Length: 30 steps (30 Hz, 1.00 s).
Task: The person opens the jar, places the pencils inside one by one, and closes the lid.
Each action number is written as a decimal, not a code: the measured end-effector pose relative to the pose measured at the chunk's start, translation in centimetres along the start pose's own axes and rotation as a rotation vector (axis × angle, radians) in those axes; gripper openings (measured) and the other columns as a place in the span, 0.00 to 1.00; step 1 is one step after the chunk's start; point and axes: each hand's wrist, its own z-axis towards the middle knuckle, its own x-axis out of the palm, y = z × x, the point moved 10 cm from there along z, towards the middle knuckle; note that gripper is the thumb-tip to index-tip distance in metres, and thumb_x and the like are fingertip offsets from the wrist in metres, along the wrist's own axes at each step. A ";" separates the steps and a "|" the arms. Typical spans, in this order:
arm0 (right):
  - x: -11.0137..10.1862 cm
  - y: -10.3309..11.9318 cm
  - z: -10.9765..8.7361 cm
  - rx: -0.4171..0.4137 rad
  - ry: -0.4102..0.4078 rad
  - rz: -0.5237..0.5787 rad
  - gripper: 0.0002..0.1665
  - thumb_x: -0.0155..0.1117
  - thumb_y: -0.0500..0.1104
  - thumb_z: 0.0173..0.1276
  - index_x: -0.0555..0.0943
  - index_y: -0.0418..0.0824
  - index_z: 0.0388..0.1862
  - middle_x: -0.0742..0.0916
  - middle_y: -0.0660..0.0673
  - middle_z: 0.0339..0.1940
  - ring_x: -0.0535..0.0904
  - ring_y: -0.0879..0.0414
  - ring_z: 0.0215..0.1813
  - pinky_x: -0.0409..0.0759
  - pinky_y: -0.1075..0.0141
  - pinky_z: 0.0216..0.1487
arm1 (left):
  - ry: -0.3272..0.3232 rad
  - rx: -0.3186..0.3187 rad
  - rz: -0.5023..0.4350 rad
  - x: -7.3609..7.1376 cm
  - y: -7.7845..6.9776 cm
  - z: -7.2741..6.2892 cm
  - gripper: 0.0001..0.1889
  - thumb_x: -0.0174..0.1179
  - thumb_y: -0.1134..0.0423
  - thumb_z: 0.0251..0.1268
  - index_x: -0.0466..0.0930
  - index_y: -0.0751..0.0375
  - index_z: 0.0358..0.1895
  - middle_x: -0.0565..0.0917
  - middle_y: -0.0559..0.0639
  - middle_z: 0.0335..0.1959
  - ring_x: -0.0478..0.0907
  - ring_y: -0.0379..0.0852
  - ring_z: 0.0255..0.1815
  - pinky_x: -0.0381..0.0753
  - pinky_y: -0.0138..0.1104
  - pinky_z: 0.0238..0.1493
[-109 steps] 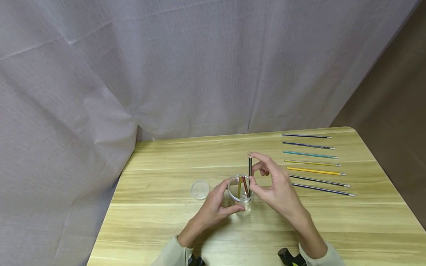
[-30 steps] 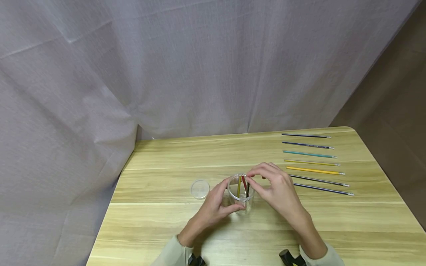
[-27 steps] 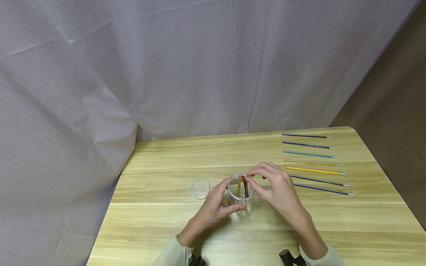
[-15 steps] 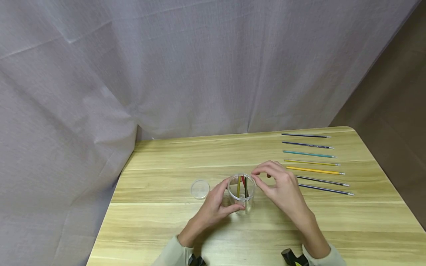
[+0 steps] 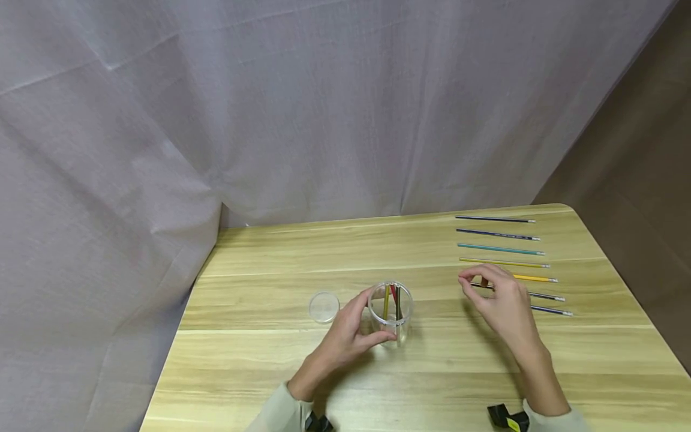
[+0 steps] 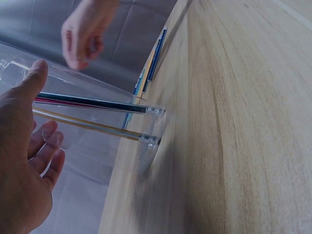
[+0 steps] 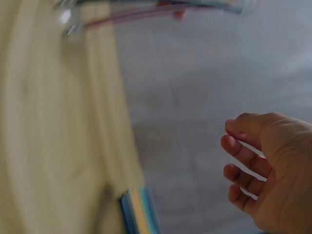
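Note:
My left hand [image 5: 345, 336] grips a clear round jar [image 5: 409, 318] that stands upright on the table. Inside lean a yellow pencil [image 5: 385, 303], a red pencil [image 5: 393, 291] and a dark pencil [image 5: 398, 309]; the left wrist view shows eraser ends at the jar's bottom. To the right, my right hand [image 5: 504, 303] hovers over the near part of a row of pencils, fingers loosely bent and nothing in them. It partly covers an orange-yellow pencil [image 5: 534, 278], a black pencil [image 5: 546, 296] and a dark blue pencil [image 5: 552, 311].
Farther back in the row lie a thin yellow pencil [image 5: 507, 262], a teal pencil [image 5: 499, 248] and two dark pencils. A clear round lid [image 5: 324, 307] lies left of the jar. Grey cloth [image 5: 324, 120] hangs behind the wooden table [image 5: 270, 258].
My right hand lowered the dark pencil into the jar, let go of it, and moved right to above the pencil row. The left hand has stayed around the jar.

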 end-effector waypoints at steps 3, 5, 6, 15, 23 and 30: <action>-0.4 -2.4 -0.7 0.023 -0.008 -0.015 0.11 0.80 0.29 0.61 0.90 0.42 0.37 0.89 0.49 0.34 0.72 0.64 0.35 0.66 0.76 0.28 | 0.000 0.002 -0.003 -0.1 0.0 0.0 0.48 0.81 0.58 0.57 0.64 0.57 0.80 0.81 0.54 0.68 0.80 0.56 0.67 0.77 0.45 0.73; -0.5 -4.1 -1.3 0.043 -0.002 -0.031 0.10 0.80 0.29 0.61 0.91 0.42 0.38 0.89 0.48 0.34 0.76 0.60 0.36 0.66 0.76 0.29 | 0.000 0.003 -0.004 -0.1 -0.1 0.0 0.48 0.81 0.58 0.57 0.64 0.58 0.80 0.81 0.55 0.68 0.80 0.56 0.67 0.77 0.45 0.73; -0.5 -4.9 -1.5 0.056 0.005 -0.042 0.10 0.80 0.30 0.61 0.91 0.42 0.38 0.90 0.48 0.34 0.79 0.56 0.36 0.67 0.75 0.30 | 0.000 0.003 -0.005 -0.1 -0.1 0.0 0.48 0.81 0.58 0.57 0.64 0.58 0.79 0.81 0.55 0.68 0.80 0.56 0.67 0.77 0.45 0.73; -0.1 -9.3 -3.8 0.119 0.071 -0.125 0.10 0.79 0.29 0.60 0.90 0.35 0.41 0.91 0.34 0.44 0.83 0.31 0.51 0.77 0.35 0.51 | -0.008 -0.003 -0.010 -0.2 0.0 0.0 0.48 0.81 0.58 0.57 0.65 0.56 0.80 0.82 0.59 0.67 0.79 0.50 0.69 0.77 0.45 0.73; 0.1 -10.2 -4.4 0.105 0.079 -0.176 0.12 0.79 0.27 0.57 0.89 0.35 0.40 0.90 0.33 0.43 0.83 0.30 0.49 0.78 0.33 0.48 | -0.008 -0.008 -0.008 -0.1 0.0 0.0 0.48 0.81 0.58 0.57 0.64 0.56 0.80 0.82 0.58 0.67 0.78 0.49 0.69 0.77 0.45 0.73; 0.1 -10.8 -5.0 0.103 0.075 -0.189 0.13 0.80 0.27 0.55 0.90 0.35 0.39 0.91 0.33 0.42 0.84 0.30 0.47 0.76 0.32 0.50 | -0.006 -0.006 -0.002 0.0 0.0 0.0 0.48 0.81 0.58 0.57 0.64 0.55 0.80 0.81 0.53 0.68 0.79 0.49 0.68 0.77 0.45 0.73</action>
